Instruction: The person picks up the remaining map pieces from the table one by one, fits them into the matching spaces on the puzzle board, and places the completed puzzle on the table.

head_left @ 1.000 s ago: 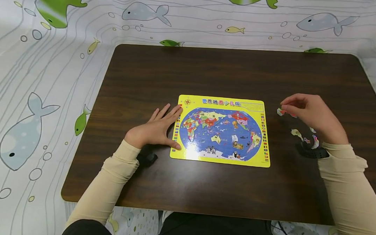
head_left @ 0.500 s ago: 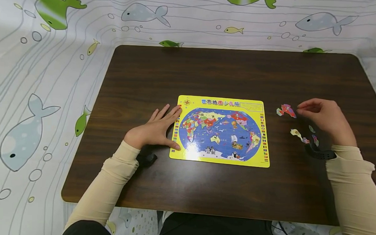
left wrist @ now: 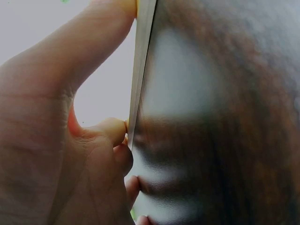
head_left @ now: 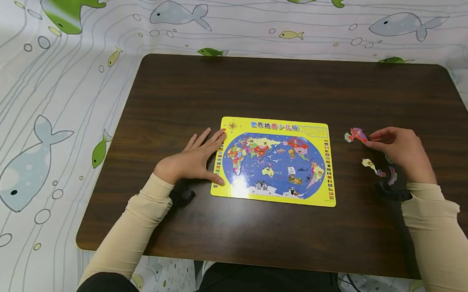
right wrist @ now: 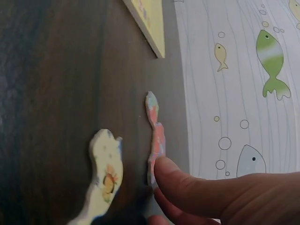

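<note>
Over the last second the right hand (head_left: 401,150) first drew away to the right of the red piece (head_left: 360,134), leaving a gap, then came back until its fingertips met the piece's right end. Consequently, the red piece was again within the fingers' contact, though it lay on the table (head_left: 269,239), off to the right of the map board (head_left: 271,198) and well apart from it. Its other end adjoined a small pale piece (head_left: 349,137). The right wrist view showed the thumb overlapping the red piece's end with the other fingers bent beside it; whether these had a firm pinch could not be determined. The forearm came in from the lower right, fingers pointing left. The yellow piece (head_left: 368,163) and purple piece (head_left: 392,175) lay nearer the person, untouched. The left hand (head_left: 192,161) was unmoved, fingers and thumb spread, tips resting at the board's left edge and grasping nothing visibly. The board likewise kept its position.
</note>
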Motion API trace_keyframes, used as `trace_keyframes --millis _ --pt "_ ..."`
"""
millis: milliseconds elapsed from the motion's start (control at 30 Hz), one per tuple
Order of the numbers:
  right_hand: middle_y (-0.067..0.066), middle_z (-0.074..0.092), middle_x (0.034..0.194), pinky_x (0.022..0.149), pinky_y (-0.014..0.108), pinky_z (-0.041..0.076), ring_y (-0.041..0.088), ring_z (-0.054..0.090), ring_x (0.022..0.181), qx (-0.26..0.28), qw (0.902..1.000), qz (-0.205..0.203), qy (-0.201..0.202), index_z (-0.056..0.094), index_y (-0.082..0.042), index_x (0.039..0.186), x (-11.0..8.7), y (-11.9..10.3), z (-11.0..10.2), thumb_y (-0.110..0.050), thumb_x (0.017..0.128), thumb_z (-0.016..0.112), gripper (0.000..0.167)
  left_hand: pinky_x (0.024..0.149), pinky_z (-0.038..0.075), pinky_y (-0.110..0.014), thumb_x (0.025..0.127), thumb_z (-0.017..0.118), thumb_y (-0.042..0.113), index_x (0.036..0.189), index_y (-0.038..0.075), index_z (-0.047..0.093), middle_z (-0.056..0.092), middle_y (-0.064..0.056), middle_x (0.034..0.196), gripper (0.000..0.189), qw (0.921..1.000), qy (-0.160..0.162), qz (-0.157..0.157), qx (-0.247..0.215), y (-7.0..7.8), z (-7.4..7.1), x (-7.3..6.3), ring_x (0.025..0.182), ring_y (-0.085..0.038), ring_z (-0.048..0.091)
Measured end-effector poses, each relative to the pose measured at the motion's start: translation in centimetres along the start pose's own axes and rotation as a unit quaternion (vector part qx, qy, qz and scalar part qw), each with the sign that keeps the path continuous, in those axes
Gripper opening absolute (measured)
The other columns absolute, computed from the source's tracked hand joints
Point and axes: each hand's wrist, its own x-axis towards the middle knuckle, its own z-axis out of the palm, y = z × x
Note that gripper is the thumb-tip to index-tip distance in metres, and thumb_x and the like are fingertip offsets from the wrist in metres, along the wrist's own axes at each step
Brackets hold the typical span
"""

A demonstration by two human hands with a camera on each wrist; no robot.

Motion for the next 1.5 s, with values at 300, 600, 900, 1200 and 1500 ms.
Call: trace_keyframes --millis 300,600,900,1200,1500 --pt "0.034 0.067 0.117 0.062 0.031 0.045 0.032 0.061 0.084 -0.004 0.9999 -0.001 0.016 0.070 0.003 0.120 0.5 -0.1 0.5 -0.029 0.099 0.074 0.039 0.131 -0.010 -0.060 0.078 0.081 0.066 0.169 0.020 -0.003 -0.013 0.004 0.177 0.132 1.0000 0.003 0.001 0.004 0.0 -0.1 -0.2 0.163 -0.031 -0.019" --pt "0.032 0.071 0.116 0.061 0.024 0.043 -0.001 0.054 0.070 -0.006 0.9993 -0.002 0.036 0.073 0.002 0.117 0.6 -0.1 0.5 -0.026 0.098 0.075 0.035 0.131 -0.010 -0.060 0.078 0.081 0.067 0.169 0.020 -0.004 -0.012 0.004 0.177 0.133 0.9999 0.004 -0.001 0.009 0.1 -0.1 -0.2 0.163 -0.031 -0.019" --pt "0.023 0.077 0.106 0.059 0.019 0.045 -0.012 0.053 0.067 0.016 0.9993 -0.001 0.033 0.074 0.003 0.118 0.7 0.5 0.2 -0.028 0.097 0.077 0.038 0.131 -0.010 -0.060 0.078 0.080 0.068 0.169 0.021 -0.004 -0.013 0.005 0.177 0.133 1.0000 0.005 -0.001 0.007 0.0 0.1 -0.1 0.163 -0.030 -0.019" --pt "0.030 0.069 0.118 0.066 0.027 0.041 0.014 0.054 0.085 -0.003 0.9990 0.018 0.041 0.071 0.004 0.121 0.5 1.0 0.2 -0.043 0.105 0.060 0.051 0.131 -0.010 -0.060 0.077 0.081 0.068 0.169 0.021 -0.004 -0.013 0.005 0.177 0.133 1.0000 0.004 -0.001 0.005 0.0 0.1 -0.1 0.163 -0.030 -0.019" --pt "0.036 0.067 0.124 0.069 0.038 0.039 0.038 0.055 0.098 -0.005 0.9981 0.033 0.051 0.072 0.007 0.119 0.2 0.1 1.2 -0.044 0.104 0.062 0.053 0.131 -0.011 -0.059 0.077 0.081 0.067 0.169 0.022 -0.004 -0.014 0.006 0.177 0.133 1.0000 0.005 0.001 -0.003 -0.1 0.1 0.0 0.163 -0.030 -0.020"
